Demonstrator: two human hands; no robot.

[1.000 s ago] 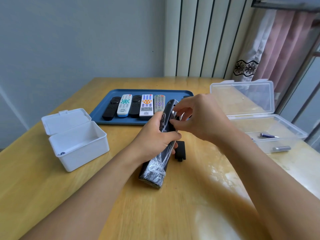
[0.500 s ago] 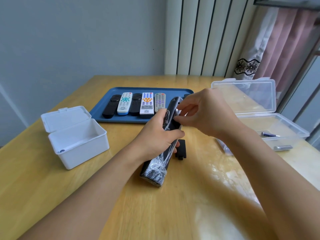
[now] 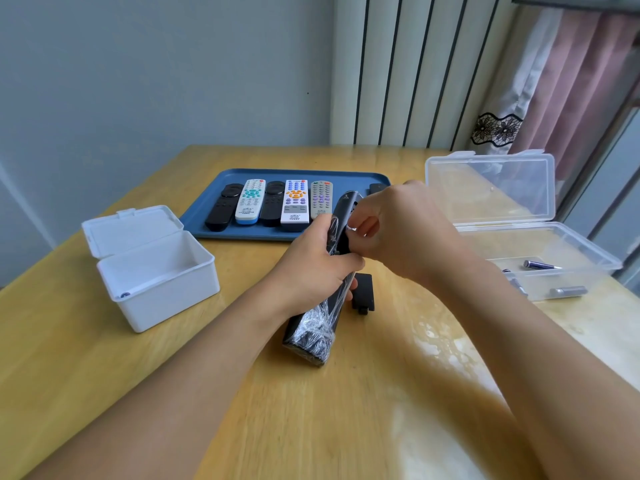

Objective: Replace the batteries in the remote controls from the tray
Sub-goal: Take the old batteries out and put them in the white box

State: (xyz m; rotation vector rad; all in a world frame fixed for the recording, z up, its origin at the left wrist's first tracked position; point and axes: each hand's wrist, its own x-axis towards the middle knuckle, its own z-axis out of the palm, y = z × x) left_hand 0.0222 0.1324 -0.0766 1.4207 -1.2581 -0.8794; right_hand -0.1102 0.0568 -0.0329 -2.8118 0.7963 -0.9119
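Note:
My left hand (image 3: 313, 263) grips a black remote (image 3: 317, 327) wrapped in clear film, tilted with its lower end on the table. My right hand (image 3: 401, 230) is curled over the remote's upper part, fingertips pinched at the open battery bay; whether a battery sits between them is hidden. The remote's black battery cover (image 3: 363, 292) lies on the table just right of it. The blue tray (image 3: 204, 216) behind holds several remotes, among them a white one with teal buttons (image 3: 250, 201) and a white one with orange buttons (image 3: 295, 201).
An open white box (image 3: 156, 271) stands at the left with something small in its corner. An open clear plastic box (image 3: 540, 258) at the right holds a few batteries (image 3: 540, 265). A wall, radiator panel and curtain stand behind the wooden table (image 3: 346, 410).
My hands and the remote have barely shifted; my right fingers have kept working at the remote's upper part. The view has tilted down slightly.

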